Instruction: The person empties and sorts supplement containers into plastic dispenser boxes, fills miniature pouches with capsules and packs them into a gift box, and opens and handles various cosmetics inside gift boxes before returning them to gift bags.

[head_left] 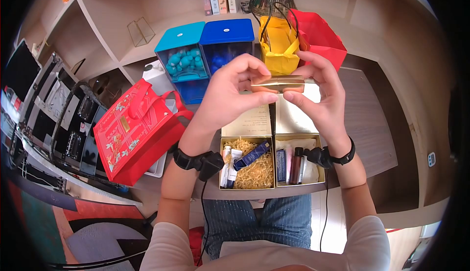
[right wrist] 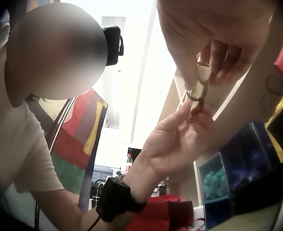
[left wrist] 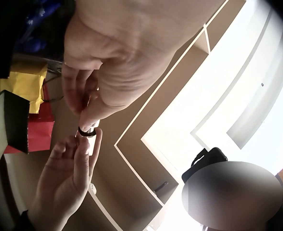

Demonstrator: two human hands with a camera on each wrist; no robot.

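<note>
Both hands hold a slim, shiny gold case level above the table in the head view. The left hand pinches its left end between thumb and fingers. At its right end the right hand does the same. A dark band shows on the case in the right wrist view, partly covered by the fingers. Below the hands stands an open gold gift box with two compartments. Its left one holds a dark blue carton and white tubes on shredded paper; the right one holds a dark brown bottle among slim items.
A red gift bag leans at the left. Behind the box are a teal case, a blue case, a yellow bag and a red bag. Cables hang from both wrist cameras.
</note>
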